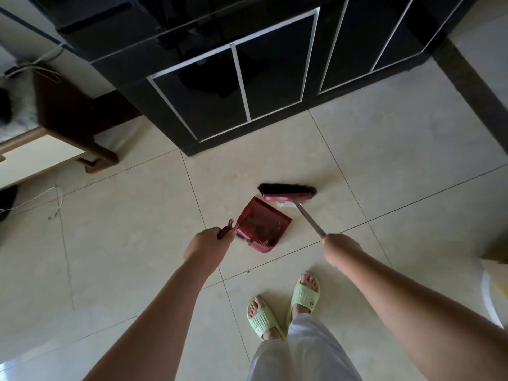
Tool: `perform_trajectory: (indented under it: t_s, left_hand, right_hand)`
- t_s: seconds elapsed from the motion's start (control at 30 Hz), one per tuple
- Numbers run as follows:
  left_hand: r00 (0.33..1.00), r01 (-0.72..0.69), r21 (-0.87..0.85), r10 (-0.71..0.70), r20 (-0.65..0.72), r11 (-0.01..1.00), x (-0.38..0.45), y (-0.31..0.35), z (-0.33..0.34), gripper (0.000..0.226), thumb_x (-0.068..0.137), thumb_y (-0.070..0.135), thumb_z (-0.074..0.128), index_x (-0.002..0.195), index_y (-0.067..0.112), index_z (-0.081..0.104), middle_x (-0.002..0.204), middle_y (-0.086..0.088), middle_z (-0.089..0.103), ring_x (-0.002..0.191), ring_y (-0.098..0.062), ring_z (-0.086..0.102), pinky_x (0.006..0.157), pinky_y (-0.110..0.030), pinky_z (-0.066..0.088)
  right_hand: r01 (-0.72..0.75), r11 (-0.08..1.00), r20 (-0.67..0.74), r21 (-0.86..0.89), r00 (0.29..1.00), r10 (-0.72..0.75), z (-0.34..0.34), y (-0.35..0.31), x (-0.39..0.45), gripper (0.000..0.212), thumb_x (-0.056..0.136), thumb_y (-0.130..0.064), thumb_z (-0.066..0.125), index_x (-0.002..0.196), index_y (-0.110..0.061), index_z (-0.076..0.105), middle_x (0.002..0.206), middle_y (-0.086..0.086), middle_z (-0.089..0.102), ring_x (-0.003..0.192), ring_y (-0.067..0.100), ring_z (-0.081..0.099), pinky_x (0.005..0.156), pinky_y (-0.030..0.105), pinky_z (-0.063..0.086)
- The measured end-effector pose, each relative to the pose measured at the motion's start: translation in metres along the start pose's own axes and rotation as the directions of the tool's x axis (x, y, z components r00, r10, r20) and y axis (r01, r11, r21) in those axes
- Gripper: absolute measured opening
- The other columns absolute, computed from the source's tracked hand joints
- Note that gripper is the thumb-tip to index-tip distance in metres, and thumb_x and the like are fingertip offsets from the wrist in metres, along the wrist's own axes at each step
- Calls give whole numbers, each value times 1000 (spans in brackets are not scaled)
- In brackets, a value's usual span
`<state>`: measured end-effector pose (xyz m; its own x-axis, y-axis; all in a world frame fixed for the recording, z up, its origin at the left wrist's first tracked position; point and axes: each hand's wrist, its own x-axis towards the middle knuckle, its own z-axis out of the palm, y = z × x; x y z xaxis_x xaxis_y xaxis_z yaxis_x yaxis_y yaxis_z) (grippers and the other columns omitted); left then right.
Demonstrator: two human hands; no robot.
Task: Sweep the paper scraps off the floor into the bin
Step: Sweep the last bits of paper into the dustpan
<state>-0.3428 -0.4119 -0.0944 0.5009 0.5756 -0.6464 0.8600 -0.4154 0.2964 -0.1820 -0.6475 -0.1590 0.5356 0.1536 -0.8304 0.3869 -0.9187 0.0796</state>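
A red dustpan (264, 221) lies on the tiled floor in the middle of the view, with dark debris inside it. My left hand (206, 243) grips its dark handle. My right hand (339, 247) grips the metal shaft of a broom. The broom head (287, 192), red with black bristles, rests on the floor just beyond the dustpan's open edge. White paper scraps (286, 206) lie between the broom head and the pan's mouth.
A black cabinet (247, 86) with white-trimmed doors stands beyond the broom. A dark wooden bench leg (96, 158) and loose cables (55, 199) are at the left. A white container rim (492, 298) and a cardboard box edge show at the right. My feet in green slippers (283, 303) stand below.
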Motion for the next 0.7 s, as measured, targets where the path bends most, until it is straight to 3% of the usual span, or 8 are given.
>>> perform_trajectory:
  t_s: [0.1,0.2,0.3,0.37,0.47,0.57,0.7]
  left_hand:
    - [999,-14,-16,15,38,1000,3,-5,-5,50,92,58,46,75,12,58,63,-1,55,57,-21,51,57,-29,37]
    - [997,-24,-23,25,77,999,8,-9,-11,50,91,58,49,76,11,59,63,-2,55,57,-20,51,58,-30,38]
    - [993,-24,-46,29,114,999,14,-7,-16,48,91,58,51,72,14,55,62,-1,51,56,-19,47,57,-30,36]
    - [991,-44,-27,47,128,999,20,-3,-17,49,90,59,51,73,13,55,62,-1,50,56,-20,46,58,-31,36]
    - [990,-64,-3,63,130,998,28,1,-16,53,89,60,51,82,9,62,64,-1,53,59,-21,50,59,-30,38]
    - [986,-85,26,81,146,996,30,5,-12,54,89,60,50,84,7,62,64,-1,52,59,-21,50,59,-30,37]
    - [982,-94,31,87,165,995,27,4,-9,57,88,62,49,84,7,61,63,0,51,58,-21,48,59,-31,36]
  right_hand:
    - [-13,1000,-14,8,1000,13,7,31,-21,60,93,-2,36,148,-27,39,126,4,63,105,20,65,79,28,53]
    - [-10,991,-19,130,1000,13,8,61,-34,69,90,-1,38,149,-37,32,128,3,62,88,19,66,59,24,49]
    - [-61,943,8,327,998,61,11,74,-33,67,92,-5,41,150,-36,31,102,6,66,56,18,59,43,24,44]
    - [-100,843,59,528,995,81,12,72,-21,63,95,-10,48,151,-29,30,77,8,62,42,18,51,39,23,43]
    - [-165,714,190,680,981,46,15,54,-2,68,94,-6,50,154,-25,24,58,8,49,39,17,42,41,24,40]
    - [-151,777,265,611,964,-22,26,26,-3,75,87,4,35,154,-27,19,63,12,55,40,18,45,41,26,44]
    - [-114,776,300,620,949,-100,38,15,-25,82,78,3,34,151,-34,24,65,12,60,48,21,47,52,32,45]
